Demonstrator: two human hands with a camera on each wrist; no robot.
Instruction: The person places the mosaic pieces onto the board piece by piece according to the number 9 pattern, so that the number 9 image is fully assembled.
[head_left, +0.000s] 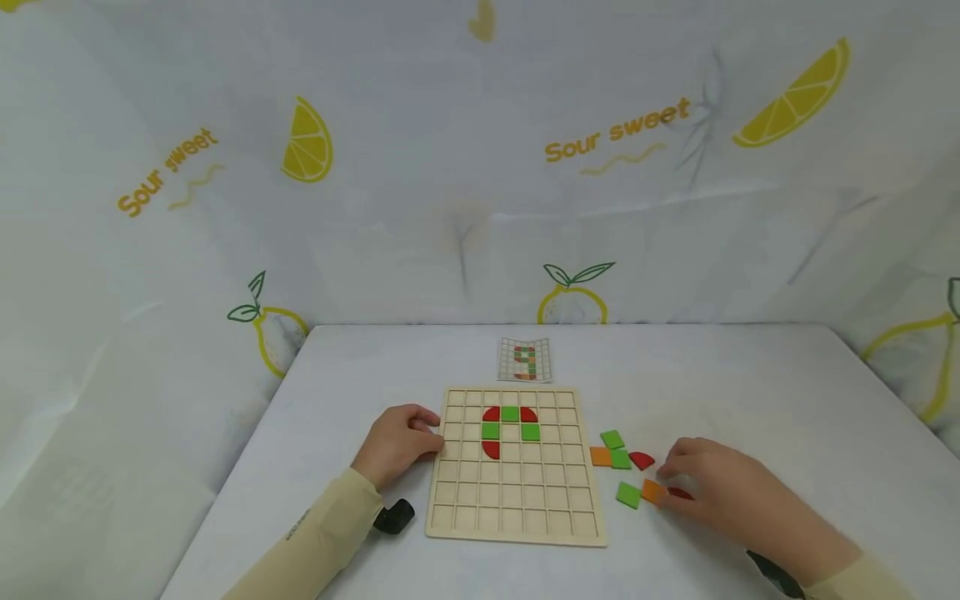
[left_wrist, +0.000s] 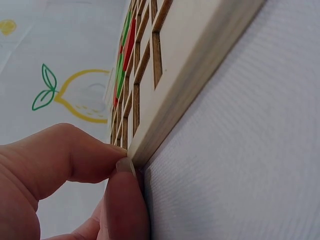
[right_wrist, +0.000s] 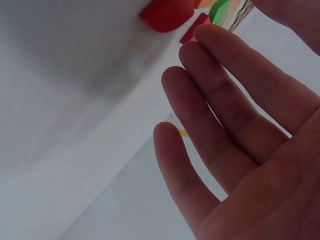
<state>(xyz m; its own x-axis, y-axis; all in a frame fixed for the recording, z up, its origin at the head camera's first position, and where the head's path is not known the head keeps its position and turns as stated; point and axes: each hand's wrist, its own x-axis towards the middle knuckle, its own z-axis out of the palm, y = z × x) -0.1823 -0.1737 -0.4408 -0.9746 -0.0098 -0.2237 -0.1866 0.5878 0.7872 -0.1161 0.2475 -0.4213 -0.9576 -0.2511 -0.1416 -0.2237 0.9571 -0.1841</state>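
A pale wooden grid board (head_left: 513, 523) lies on the table. Set in its upper squares are red quarter-round tiles (head_left: 491, 450) and green square tiles (head_left: 510, 413) forming an arch. The left hand (head_left: 397, 443) pinches the board's left edge between thumb and forefinger, as its wrist view shows close up. To the right of the board, the right hand (head_left: 723, 483) hovers over loose tiles with fingers fairly straight and nothing between them. Under its thumb is a partly hidden red tile (head_left: 680, 492), beside an orange square tile (head_left: 653, 492). Another red quarter-round tile (head_left: 642, 460) lies ahead of its fingertips.
Green tiles (head_left: 628, 495) and a further orange tile (head_left: 602, 456) lie loose along the board's right side. Behind the board is a printed pattern card (head_left: 524, 360) with a coloured figure on a grid. A lemon-print white cloth (head_left: 420, 208) hangs behind the table.
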